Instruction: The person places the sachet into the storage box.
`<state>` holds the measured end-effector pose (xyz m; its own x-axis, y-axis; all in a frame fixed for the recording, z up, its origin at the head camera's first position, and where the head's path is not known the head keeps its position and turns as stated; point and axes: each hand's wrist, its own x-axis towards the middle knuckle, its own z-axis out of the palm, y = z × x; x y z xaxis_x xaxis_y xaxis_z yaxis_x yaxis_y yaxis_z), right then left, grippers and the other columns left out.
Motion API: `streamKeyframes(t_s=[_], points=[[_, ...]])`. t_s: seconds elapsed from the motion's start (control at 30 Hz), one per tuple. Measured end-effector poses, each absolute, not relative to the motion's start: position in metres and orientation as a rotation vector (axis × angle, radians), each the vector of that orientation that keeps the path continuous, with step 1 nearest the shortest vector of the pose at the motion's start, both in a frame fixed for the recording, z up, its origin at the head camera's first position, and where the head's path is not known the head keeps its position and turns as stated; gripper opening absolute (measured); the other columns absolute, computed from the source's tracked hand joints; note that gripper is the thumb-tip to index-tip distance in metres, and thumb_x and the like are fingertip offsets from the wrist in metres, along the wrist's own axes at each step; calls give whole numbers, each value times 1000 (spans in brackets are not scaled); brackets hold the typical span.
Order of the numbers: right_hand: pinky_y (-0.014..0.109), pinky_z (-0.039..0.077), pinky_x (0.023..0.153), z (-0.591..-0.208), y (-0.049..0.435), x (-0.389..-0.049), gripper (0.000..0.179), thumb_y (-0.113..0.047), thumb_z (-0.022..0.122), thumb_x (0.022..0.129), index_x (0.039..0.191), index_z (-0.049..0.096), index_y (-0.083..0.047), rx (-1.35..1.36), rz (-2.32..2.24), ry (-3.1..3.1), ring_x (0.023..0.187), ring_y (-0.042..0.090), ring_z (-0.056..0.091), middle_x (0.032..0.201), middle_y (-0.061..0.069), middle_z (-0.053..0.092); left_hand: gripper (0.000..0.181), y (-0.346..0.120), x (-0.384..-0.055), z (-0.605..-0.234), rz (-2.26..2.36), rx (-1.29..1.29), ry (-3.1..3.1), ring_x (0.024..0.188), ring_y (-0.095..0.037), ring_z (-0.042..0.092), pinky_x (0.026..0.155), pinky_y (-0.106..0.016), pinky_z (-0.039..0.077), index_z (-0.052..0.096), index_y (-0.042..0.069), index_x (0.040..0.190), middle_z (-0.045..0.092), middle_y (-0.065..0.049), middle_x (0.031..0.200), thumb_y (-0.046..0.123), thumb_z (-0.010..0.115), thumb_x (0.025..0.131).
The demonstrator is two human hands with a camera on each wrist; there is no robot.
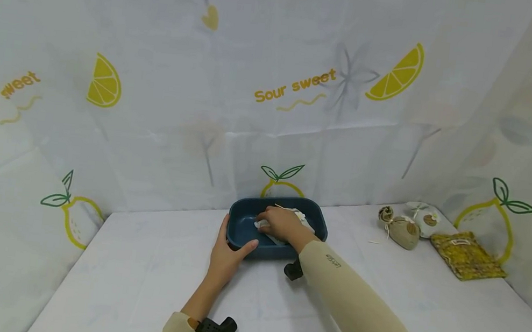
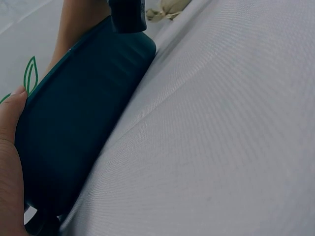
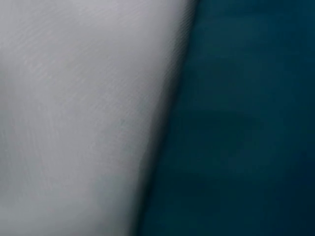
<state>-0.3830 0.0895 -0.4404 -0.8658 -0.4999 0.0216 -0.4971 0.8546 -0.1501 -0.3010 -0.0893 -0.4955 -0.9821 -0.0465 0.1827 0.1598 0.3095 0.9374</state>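
A dark blue rectangular basin point(image 1: 261, 250) stands on the white-covered table near the back wall. At its left end my left hand point(image 1: 225, 257) grips the near corner, thumb at the rim and fingers along the outer side. In the left wrist view, the left thumb point(image 2: 12, 115) lies against the basin's edge. My right hand point(image 1: 284, 223) reaches down inside the basin and holds a crumpled white cloth bundle point(image 1: 306, 222), partly hidden under the fingers. The right wrist view shows only the basin's outer wall point(image 3: 236, 118) and the white tablecloth point(image 3: 83, 118).
At the back right lie a beige sachet point(image 1: 405, 233) with a tied neck, a white pouch point(image 1: 428, 218) and a yellow patterned pouch point(image 1: 468, 256). A small pale stick point(image 1: 374, 242) is beside them. Lemon-printed white sheeting point(image 1: 162, 139) hangs behind the table.
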Motion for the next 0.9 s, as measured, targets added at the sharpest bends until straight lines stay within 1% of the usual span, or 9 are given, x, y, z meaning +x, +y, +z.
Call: streamKeyframes(t_s=[0.07, 0.23, 0.3, 0.43, 0.53, 0.63, 0.9], points=[[40, 55, 98, -438, 91, -381, 37, -37, 70, 95, 128, 71, -20, -815, -274, 3009, 115, 21, 65, 126, 3, 67, 106, -88, -301, -496, -1742, -102, -2401, 155, -33, 26, 121, -62, 28, 18, 23, 163, 25, -5, 169, 48, 81, 82], [45, 51, 106, -422, 97, -376, 46, -38, 68, 97, 137, 65, -16, -816, -376, 2974, 127, 24, 61, 138, 5, 62, 106, -89, -301, -496, -1715, -95, -2420, 154, -37, 27, 119, -64, 30, 17, 25, 163, 25, -7, 169, 50, 80, 82], [46, 51, 106, -413, 100, -373, 45, -37, 67, 98, 137, 64, -14, -836, -409, 2959, 129, 25, 60, 140, 5, 62, 106, -89, -301, -496, -1703, -94, -2425, 154, -38, 27, 117, -66, 30, 17, 25, 163, 25, -8, 169, 51, 80, 82], [45, 51, 106, -398, 111, -369, 42, -33, 66, 99, 135, 65, -12, -906, -429, 2959, 127, 27, 61, 138, 7, 64, 106, -90, -301, -497, -1696, -71, -2431, 155, -38, 26, 119, -66, 29, 18, 27, 163, 25, -7, 169, 52, 80, 81], [45, 52, 103, -391, 122, -366, 42, -33, 65, 100, 137, 64, -13, -933, -435, 2973, 126, 27, 62, 140, 7, 62, 105, -90, -301, -498, -1691, -57, -2429, 155, -36, 26, 120, -65, 28, 19, 28, 163, 26, -6, 168, 52, 81, 81], [47, 53, 101, -384, 134, -360, 43, -33, 66, 99, 137, 64, -13, -952, -486, 2998, 126, 29, 62, 141, 9, 61, 104, -90, -302, -499, -1684, -61, -2432, 155, -37, 27, 120, -65, 28, 19, 27, 163, 27, -8, 168, 51, 80, 82], [54, 44, 112, -376, 172, -337, 43, -30, 72, 95, 134, 66, -14, -1038, -774, 3115, 137, 34, 53, 141, 12, 62, 103, -88, -302, -496, -1680, -50, -2449, 155, -37, 26, 121, -64, 27, 19, 25, 163, 25, -9, 169, 49, 80, 83]])
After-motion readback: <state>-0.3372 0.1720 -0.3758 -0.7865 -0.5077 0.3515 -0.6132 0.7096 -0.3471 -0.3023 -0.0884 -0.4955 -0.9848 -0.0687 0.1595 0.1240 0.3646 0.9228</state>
